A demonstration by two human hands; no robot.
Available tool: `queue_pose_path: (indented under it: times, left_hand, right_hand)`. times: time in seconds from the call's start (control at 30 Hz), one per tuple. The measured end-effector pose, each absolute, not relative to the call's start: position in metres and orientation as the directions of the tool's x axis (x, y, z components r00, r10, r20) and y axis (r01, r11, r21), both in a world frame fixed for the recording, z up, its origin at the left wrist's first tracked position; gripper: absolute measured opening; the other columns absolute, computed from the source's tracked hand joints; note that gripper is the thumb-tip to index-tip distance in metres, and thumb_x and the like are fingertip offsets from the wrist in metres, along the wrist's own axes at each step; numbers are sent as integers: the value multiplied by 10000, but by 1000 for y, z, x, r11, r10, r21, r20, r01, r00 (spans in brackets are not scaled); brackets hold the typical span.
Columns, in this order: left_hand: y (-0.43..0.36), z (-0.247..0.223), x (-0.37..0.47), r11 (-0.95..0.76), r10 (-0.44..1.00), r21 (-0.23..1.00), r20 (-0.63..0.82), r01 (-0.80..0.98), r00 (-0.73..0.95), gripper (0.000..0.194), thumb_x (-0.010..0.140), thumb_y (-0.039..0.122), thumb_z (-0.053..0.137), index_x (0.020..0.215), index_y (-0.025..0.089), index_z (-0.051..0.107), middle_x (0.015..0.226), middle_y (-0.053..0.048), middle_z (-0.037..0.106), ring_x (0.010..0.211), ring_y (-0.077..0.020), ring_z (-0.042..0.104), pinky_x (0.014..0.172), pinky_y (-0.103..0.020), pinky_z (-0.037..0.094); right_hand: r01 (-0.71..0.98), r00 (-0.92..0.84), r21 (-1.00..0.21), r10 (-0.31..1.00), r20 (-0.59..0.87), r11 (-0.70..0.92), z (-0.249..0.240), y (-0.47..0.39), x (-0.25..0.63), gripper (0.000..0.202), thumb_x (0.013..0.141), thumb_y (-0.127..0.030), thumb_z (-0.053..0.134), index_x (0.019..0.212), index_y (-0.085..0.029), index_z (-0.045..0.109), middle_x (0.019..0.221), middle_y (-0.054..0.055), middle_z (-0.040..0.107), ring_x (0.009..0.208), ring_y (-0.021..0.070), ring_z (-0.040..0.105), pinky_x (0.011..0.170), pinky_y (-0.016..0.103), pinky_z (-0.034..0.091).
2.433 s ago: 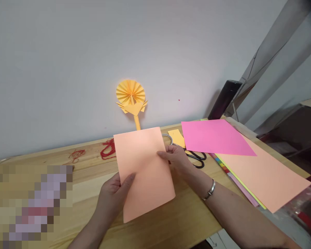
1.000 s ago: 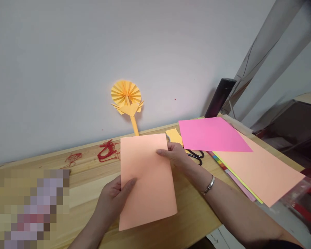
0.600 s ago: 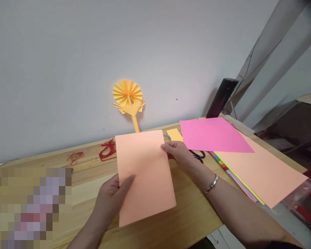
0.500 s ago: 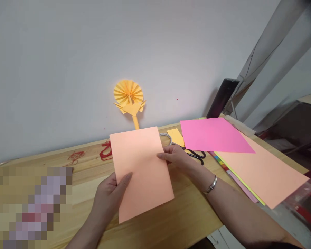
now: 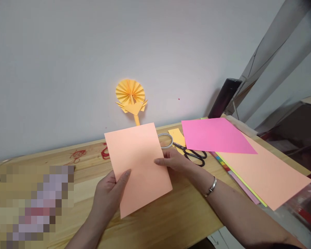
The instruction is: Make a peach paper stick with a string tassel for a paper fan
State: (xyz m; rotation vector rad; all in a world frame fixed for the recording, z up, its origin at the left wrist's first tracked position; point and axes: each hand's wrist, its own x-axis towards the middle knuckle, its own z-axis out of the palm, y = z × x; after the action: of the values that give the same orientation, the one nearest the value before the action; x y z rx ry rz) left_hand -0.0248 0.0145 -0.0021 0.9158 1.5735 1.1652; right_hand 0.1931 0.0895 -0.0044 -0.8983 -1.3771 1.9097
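Peach sheet (image 5: 138, 157) lies directly between the two hands, pinched at both long sides: the left hand (image 5: 106, 192) has its thumb flat on the face toward the near end, the right hand (image 5: 175, 159) grips a little farther up. The other fingers curl behind the paper, mostly hidden. Neither hand is nearer; both touch it. The long axis runs away from the person, between the grips, so each hand meets it from the side.

The sheet appears raised above the table (image 5: 88, 185), in front of the far edge. Its far short end points toward that edge, leaning somewhat left; the near end slants toward the near edge, drifting right.

Beyond the far end, a yellow paper flower (image 5: 130, 90) rises against the wall, its stem partly covered. Just past the right hand lie scissors (image 5: 182, 147), then a magenta sheet (image 5: 217, 136) toward the right edge. Red thread (image 5: 79, 154) lies leftward, near the far edge.
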Motion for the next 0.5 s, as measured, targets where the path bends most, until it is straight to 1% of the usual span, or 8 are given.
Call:
queue_pose_path:
  times: [0.07, 0.13, 0.23, 0.3, 0.43, 0.5]
  left_hand:
    - [15, -5, -25, 276, 923, 961, -256, 29, -287, 538, 595, 513, 754, 981, 143, 701, 802, -87, 747, 676, -270, 692, 531, -325, 560]
    - [15, -6, -25, 281, 920, 959, -261, 28, -292, 534, 594, 516, 754, 976, 147, 703, 787, -83, 747, 664, -269, 692, 524, -324, 560]
    - [15, -5, -24, 276, 923, 961, -258, 25, -284, 514, 606, 513, 747, 965, 148, 704, 800, -84, 749, 674, -268, 696, 545, -328, 567]
    - [15, -4, -25, 258, 929, 966, -240, 29, -283, 507, 619, 505, 740, 977, 148, 704, 823, -88, 751, 692, -271, 698, 561, -331, 570]
    - [15, -2, -26, 209, 928, 977, -185, 43, -324, 493, 642, 469, 738, 1020, 154, 703, 848, -87, 752, 706, -264, 700, 566, -313, 570]
    - [14, -1, -26, 197, 927, 980, -181, 17, -328, 475, 661, 454, 730, 1030, 157, 703, 847, -87, 752, 701, -260, 702, 565, -311, 570]
  right_hand:
    - [-137, -603, -949, 784, -146, -283, -6, 86, 190, 407, 621, -411, 804, 926, -163, 704, 974, 65, 690, 857, 196, 633, 744, 312, 496]
    - [-177, -592, -936, 793, -146, -304, -9, 83, 187, 386, 613, -390, 813, 906, -160, 711, 967, 66, 695, 852, 198, 640, 751, 323, 505]
    - [-206, -560, -920, 811, -169, -333, -11, 82, 185, 349, 630, -414, 796, 840, -148, 715, 886, 59, 699, 773, 181, 638, 689, 305, 502]
    - [-195, -517, -927, 837, -182, -322, -12, 85, 186, 349, 620, -434, 796, 782, -138, 708, 812, 46, 690, 704, 158, 618, 635, 277, 480]
    - [-102, -395, -960, 896, -203, -262, -11, 92, 190, 383, 595, -476, 799, 585, -133, 627, 569, -15, 583, 518, 88, 500, 514, 226, 383]
    - [-89, -438, -960, 876, -200, -264, -9, 93, 192, 375, 623, -488, 782, 617, -142, 638, 583, -18, 587, 532, 92, 512, 527, 226, 391]
